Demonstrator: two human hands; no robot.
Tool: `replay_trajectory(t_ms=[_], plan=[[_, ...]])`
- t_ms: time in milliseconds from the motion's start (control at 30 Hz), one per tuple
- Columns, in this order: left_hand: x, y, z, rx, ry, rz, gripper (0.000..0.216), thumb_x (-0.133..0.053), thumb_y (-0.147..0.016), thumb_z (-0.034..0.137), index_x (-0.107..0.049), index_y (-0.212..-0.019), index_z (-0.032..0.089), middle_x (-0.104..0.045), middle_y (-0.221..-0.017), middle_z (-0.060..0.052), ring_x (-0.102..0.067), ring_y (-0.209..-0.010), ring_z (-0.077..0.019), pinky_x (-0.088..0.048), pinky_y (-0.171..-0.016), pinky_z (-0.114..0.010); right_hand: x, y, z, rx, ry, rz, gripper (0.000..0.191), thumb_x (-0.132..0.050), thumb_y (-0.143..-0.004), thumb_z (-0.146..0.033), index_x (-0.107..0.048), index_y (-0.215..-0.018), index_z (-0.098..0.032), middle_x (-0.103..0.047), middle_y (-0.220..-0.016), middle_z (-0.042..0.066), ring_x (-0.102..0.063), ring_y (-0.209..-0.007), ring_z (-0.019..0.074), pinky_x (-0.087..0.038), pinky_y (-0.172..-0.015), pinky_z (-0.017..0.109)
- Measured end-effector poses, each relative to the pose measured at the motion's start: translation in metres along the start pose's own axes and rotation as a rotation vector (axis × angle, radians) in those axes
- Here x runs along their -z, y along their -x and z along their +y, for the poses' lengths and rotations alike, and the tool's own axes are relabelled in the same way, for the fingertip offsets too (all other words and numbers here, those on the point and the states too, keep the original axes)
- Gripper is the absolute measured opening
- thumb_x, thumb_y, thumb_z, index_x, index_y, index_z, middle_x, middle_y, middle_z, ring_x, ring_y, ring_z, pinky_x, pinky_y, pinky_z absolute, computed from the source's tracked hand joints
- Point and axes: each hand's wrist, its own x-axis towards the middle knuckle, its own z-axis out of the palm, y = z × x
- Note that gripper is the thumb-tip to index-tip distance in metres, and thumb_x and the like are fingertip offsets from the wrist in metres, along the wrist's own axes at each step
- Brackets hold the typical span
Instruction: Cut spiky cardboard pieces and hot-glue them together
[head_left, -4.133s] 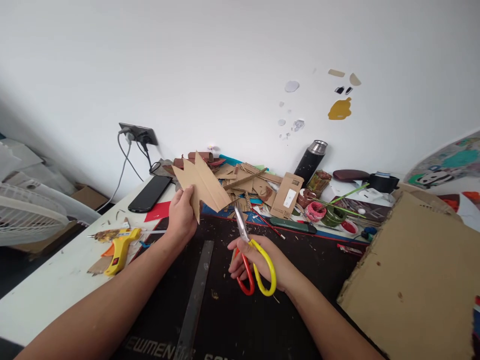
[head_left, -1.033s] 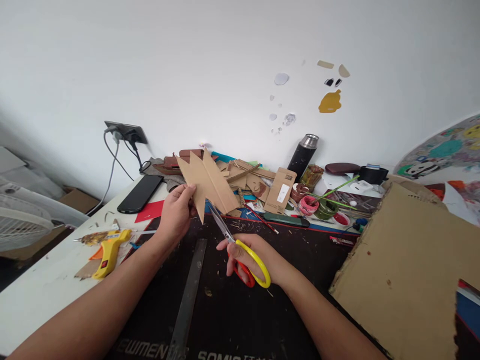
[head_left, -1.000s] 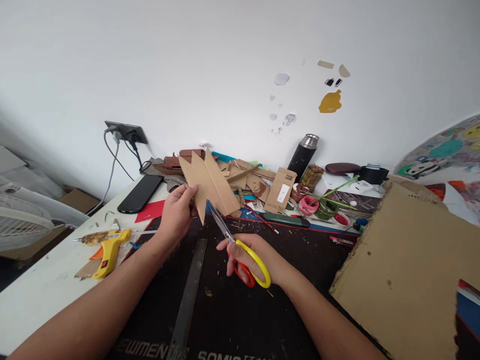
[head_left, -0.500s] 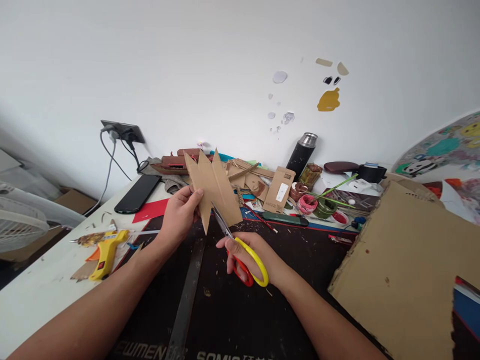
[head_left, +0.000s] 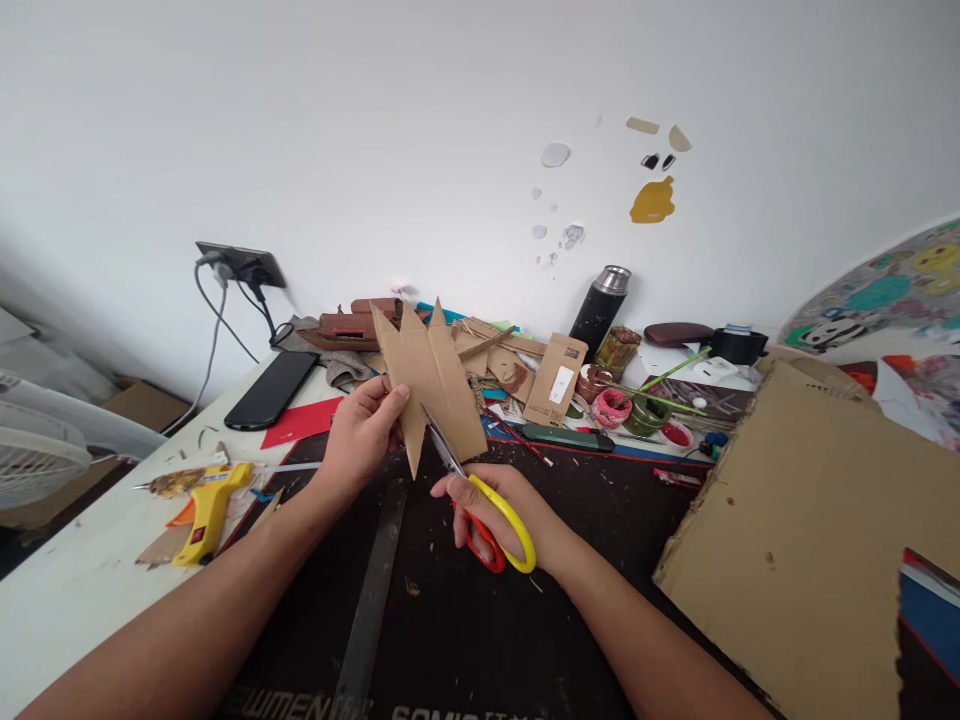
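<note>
My left hand [head_left: 361,435] pinches a brown cardboard cut-out [head_left: 430,385] with pointed ends and holds it upright above the black cutting mat [head_left: 465,620]. My right hand [head_left: 510,508] grips scissors [head_left: 480,500] with one red and one yellow handle loop. The blades reach up into the lower edge of the cardboard cut-out between two of its points.
A metal ruler [head_left: 375,590] lies on the mat under my arms. A yellow glue gun [head_left: 206,495] and a black phone [head_left: 271,388] lie at left. A big cardboard sheet [head_left: 795,540] covers the right. Cardboard scraps [head_left: 502,355], a flask [head_left: 600,305] and paint pots [head_left: 611,408] crowd the back.
The cardboard cut-out has turned more upright in my left hand. The scissors have moved from below the piece up into its lower edge.
</note>
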Motion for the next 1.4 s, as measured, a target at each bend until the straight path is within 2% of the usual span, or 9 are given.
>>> replay_trajectory(t_ms=[267, 467, 700, 933, 1100, 1400], plan=[[-0.003, 0.003, 0.003, 0.014, -0.002, -0.005, 0.033, -0.084, -0.082, 0.044, -0.066, -0.069, 0.020, -0.049, -0.047, 0.003, -0.038, -0.036, -0.0101, -0.025, -0.035, -0.022, 0.001, -0.001, 0.001, -0.002, -0.006, 0.022, 0.079, -0.066, -0.080, -0.091, -0.068, -0.102, -0.015, -0.058, -0.052, -0.006, -0.046, -0.033, 0.0099, -0.033, -0.033, 0.021], [-0.002, 0.003, 0.001, -0.019, -0.038, -0.010, 0.032, -0.082, -0.085, 0.043, -0.066, -0.069, 0.021, -0.050, -0.045, 0.003, -0.039, -0.034, -0.0107, -0.027, -0.034, -0.022, 0.003, -0.001, 0.005, 0.016, -0.019, 0.005, 0.068, -0.067, -0.086, -0.084, -0.068, -0.097, -0.017, -0.054, -0.049, -0.009, -0.044, -0.032, 0.0095, -0.033, -0.033, 0.021], [-0.003, 0.003, 0.001, 0.036, -0.008, 0.024, 0.031, -0.083, -0.086, 0.036, -0.065, -0.068, 0.020, -0.051, -0.046, 0.003, -0.040, -0.034, -0.0096, -0.027, -0.035, -0.021, 0.002, -0.002, 0.006, 0.022, -0.008, 0.000, 0.052, -0.070, -0.090, -0.071, -0.062, -0.091, -0.020, -0.050, -0.047, -0.010, -0.042, -0.031, 0.0085, -0.033, -0.033, 0.020], [-0.004, 0.004, 0.000, -0.027, -0.050, -0.010, 0.033, -0.082, -0.084, 0.043, -0.064, -0.068, 0.021, -0.050, -0.045, 0.004, -0.040, -0.034, -0.0105, -0.027, -0.034, -0.021, -0.002, 0.000, 0.002, 0.023, 0.014, 0.010, 0.035, -0.067, -0.093, -0.055, -0.059, -0.088, -0.021, -0.046, -0.044, -0.012, -0.039, -0.030, 0.0090, -0.032, -0.033, 0.020], [-0.005, 0.003, -0.004, 0.034, -0.014, 0.027, 0.034, -0.082, -0.084, 0.043, -0.063, -0.067, 0.021, -0.048, -0.046, 0.004, -0.036, -0.034, -0.0093, -0.025, -0.034, -0.021, -0.005, -0.001, 0.002, -0.019, 0.040, 0.041, 0.025, -0.062, -0.096, -0.045, -0.058, -0.088, -0.022, -0.045, -0.043, -0.012, -0.039, -0.029, 0.0102, -0.031, -0.033, 0.021], [-0.005, 0.002, -0.009, 0.033, -0.020, 0.038, 0.035, -0.082, -0.082, 0.047, -0.062, -0.068, 0.021, -0.047, -0.048, 0.005, -0.036, -0.036, -0.0095, -0.024, -0.035, -0.021, -0.006, -0.002, 0.003, -0.017, 0.087, 0.076, 0.026, -0.064, -0.097, -0.046, -0.058, -0.086, -0.023, -0.045, -0.045, -0.011, -0.041, -0.030, 0.0098, -0.033, -0.034, 0.021]])
